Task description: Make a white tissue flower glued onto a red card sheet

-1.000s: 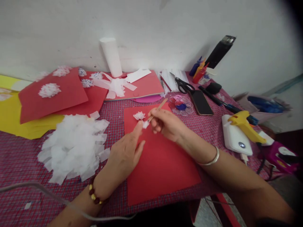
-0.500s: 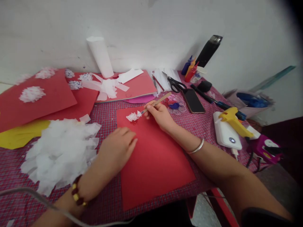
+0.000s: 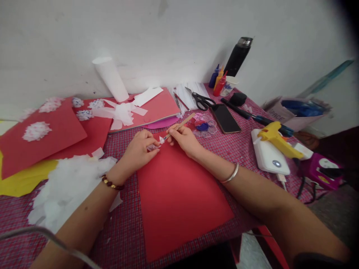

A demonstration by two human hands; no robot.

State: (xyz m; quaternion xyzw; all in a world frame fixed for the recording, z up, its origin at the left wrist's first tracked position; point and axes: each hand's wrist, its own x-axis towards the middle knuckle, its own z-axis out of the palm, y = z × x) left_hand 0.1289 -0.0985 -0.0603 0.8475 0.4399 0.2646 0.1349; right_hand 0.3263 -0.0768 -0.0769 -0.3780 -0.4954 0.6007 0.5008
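Note:
On the upper part of a red paper sheet (image 3: 182, 194), my right hand (image 3: 183, 139) pinches a thin wooden stick (image 3: 187, 120). A small white paper square (image 3: 161, 140) sits folded at the stick's lower tip. My left hand (image 3: 141, 147) is closed, thumb and fingers around a small white paper flower (image 3: 152, 148) on the sheet; the hand hides part of it. Below my left forearm lies a heap of cut white paper squares (image 3: 70, 186). Beyond my right hand is a clear dish with red and blue paint (image 3: 202, 127).
Finished fluffy paper flowers (image 3: 36, 131) lie on red sheets at left. A white paper roll (image 3: 110, 78) leans on the wall. Scissors (image 3: 200, 100), a phone (image 3: 225, 118), paint bottles (image 3: 220, 82), a black flask (image 3: 238, 56), a power bank (image 3: 269, 153) and a yellow glue gun (image 3: 280, 140) stand to the right.
My left hand drew back from the flower, then came forward again and closed around it. The stick in my right hand carried its paper square to the flower. The view shifted slightly.

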